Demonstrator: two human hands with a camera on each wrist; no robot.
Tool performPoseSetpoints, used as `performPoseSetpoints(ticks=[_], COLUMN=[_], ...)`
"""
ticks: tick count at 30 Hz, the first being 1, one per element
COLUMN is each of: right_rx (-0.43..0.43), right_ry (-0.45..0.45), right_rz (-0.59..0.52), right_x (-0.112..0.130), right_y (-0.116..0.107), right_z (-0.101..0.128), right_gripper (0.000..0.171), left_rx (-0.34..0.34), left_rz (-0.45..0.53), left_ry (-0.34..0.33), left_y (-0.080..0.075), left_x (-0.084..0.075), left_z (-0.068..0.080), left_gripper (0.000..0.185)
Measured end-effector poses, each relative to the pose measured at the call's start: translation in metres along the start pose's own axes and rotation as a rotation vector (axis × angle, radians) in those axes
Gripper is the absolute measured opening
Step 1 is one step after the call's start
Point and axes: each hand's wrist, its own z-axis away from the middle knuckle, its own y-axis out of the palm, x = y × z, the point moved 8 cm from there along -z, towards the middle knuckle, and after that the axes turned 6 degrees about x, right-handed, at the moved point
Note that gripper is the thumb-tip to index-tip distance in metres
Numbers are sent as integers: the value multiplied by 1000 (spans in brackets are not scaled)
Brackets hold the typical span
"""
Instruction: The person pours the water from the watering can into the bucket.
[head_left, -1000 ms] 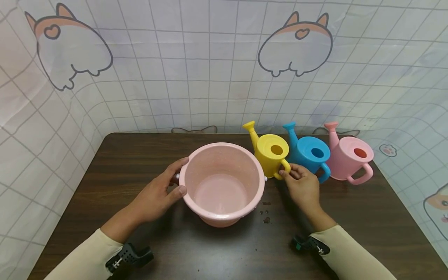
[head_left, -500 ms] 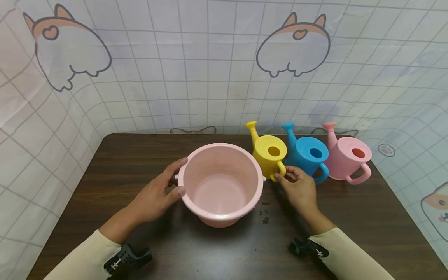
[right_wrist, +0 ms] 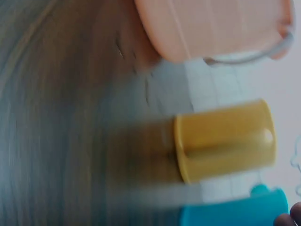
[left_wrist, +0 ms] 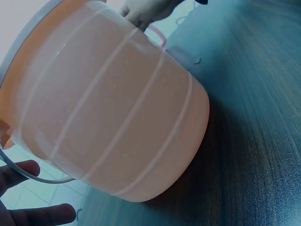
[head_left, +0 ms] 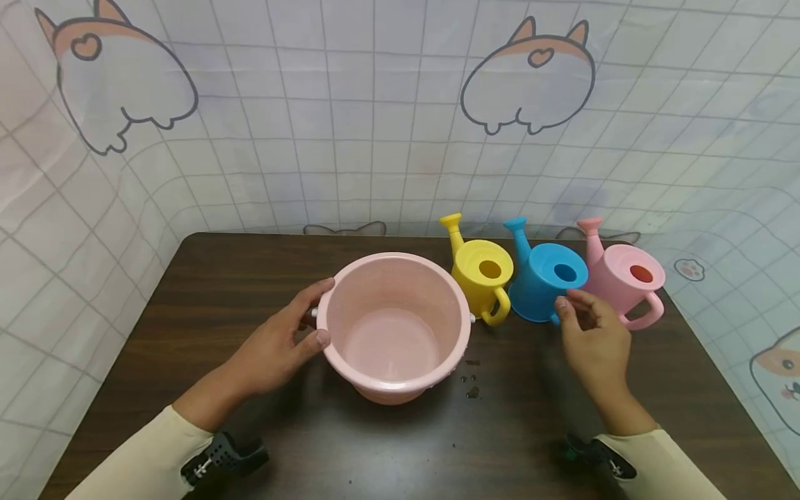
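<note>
Arrangement on the dark table [head_left: 375,451], seen from the room, with sides as the seated worker's own. The blue watering can [head_left: 537,292] stands upright in the middle of a row of three at the far right of the tabletop, between the yellow watering can [head_left: 471,288] and the pink watering can [head_left: 615,288]. Its body axis is vertical; the line from spout to handle runs obliquely, the spout reaching upward and away from the person, somewhat to the left, and the handle facing back toward the person. The yellow and pink cans share nearly this heading, so that the three spouts lie almost parallel. The right hand [head_left: 596,340] is at the blue can's handle, thumb and bent fingers brought together in a pinch on it, the hand covering most of the handle itself. The right wrist view, blurred, shows only fingertips at the blue can's edge. Left of the row stands the pink bucket [head_left: 394,288], upright, its round mouth facing up and its axis vertical. The left hand [head_left: 281,340] rests against the bucket's left side, thumb and forefinger touching the rim well apart, not clamped; two straight fingers show near the thin bail [left_wrist: 47,181]. Water drops [head_left: 473,392] lie on the tabletop, just right of the bucket. Behind hangs a grid-patterned sheet [head_left: 350,173] with cartoon animals.
</note>
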Motion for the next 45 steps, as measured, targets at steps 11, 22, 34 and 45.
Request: performPoseSetpoints(ticks=[11,22,34,45], right_rx=[65,365,328,243], right_ry=[137,93,220,169], right_rz=[77,54,97,121], right_x=[-27,-46,-54,-60], right_y=[-31,6,13,9], right_z=[-11,-12,-7,-7], right_gripper=[45,64,47,38], left_rx=[4,1,6,11], left_rz=[-5,-18,-13,-4], left_ry=[-16,-18,-25,-8], left_y=[-1,-3,-2,0], left_x=[1,2,1,-2], left_z=[3,5,3,0], left_gripper=[68,68,68,68])
